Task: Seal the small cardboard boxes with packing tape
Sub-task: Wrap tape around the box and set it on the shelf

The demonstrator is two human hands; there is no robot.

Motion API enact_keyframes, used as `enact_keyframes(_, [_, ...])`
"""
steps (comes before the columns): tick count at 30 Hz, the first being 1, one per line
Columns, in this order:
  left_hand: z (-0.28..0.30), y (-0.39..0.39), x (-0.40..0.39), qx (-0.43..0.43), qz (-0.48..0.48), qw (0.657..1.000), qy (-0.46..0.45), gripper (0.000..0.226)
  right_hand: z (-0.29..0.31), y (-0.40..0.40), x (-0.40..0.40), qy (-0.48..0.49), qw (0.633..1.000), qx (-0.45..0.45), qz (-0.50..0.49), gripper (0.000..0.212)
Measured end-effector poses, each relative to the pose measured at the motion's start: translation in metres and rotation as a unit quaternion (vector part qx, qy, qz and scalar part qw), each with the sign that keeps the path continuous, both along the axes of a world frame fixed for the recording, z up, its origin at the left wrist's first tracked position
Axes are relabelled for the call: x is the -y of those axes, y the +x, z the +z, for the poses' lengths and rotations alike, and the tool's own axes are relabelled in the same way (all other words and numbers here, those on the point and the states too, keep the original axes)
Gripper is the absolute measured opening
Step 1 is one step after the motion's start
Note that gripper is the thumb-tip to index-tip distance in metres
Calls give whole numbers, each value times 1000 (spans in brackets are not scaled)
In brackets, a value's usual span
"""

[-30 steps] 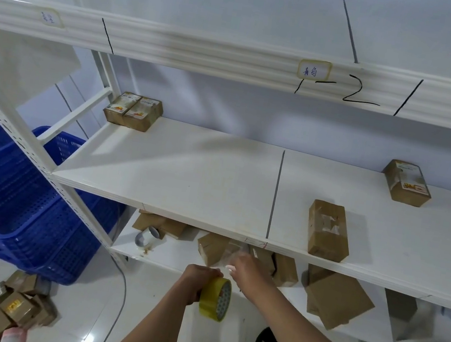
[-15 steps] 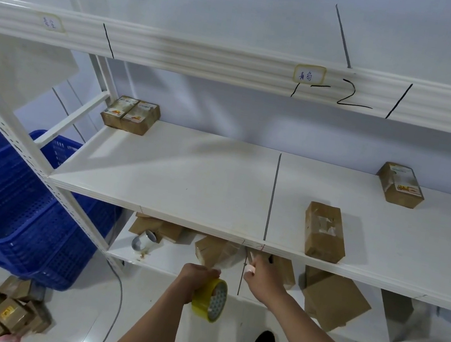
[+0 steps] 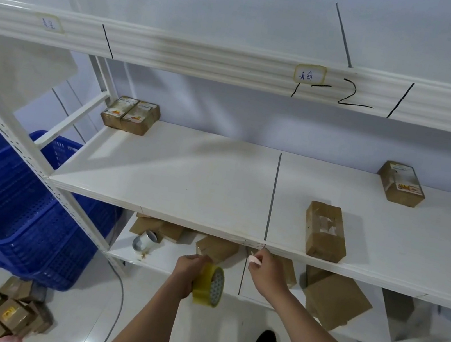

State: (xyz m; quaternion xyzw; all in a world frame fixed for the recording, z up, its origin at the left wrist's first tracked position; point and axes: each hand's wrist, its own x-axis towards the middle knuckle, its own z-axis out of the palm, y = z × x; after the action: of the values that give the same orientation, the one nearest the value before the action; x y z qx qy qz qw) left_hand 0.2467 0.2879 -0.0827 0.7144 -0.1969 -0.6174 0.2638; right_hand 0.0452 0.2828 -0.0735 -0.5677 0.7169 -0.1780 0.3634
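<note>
My left hand (image 3: 188,268) grips a roll of yellow packing tape (image 3: 210,285) below the front edge of the middle shelf (image 3: 187,182). To its right, my right hand (image 3: 267,272) pinches a small pale object (image 3: 254,260) just under that edge, near the seam between the boards; what the object is I cannot tell. A taped small cardboard box (image 3: 325,235) lies on the middle shelf near the front, right of the seam. Two labelled boxes (image 3: 131,115) sit side by side at the back left. One more labelled box (image 3: 401,184) sits at the back right.
The lower shelf carries brown boxes (image 3: 216,248), folded cardboard (image 3: 335,302) and a silver tape roll (image 3: 145,242). Blue plastic crates (image 3: 7,195) stand left of the rack. Several small boxes (image 3: 10,312) are piled on the floor at bottom left. A cable (image 3: 120,296) runs down the floor.
My right hand has moved up and right, away from the tape roll to the shelf's front edge. My left hand still holds the roll in about the same place.
</note>
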Motion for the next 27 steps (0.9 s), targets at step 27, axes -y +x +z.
enact_keyframes(27, [105, -180, 119, -106, -78, 970, -207, 12, 55, -208, 55, -116, 952, 5, -284, 18])
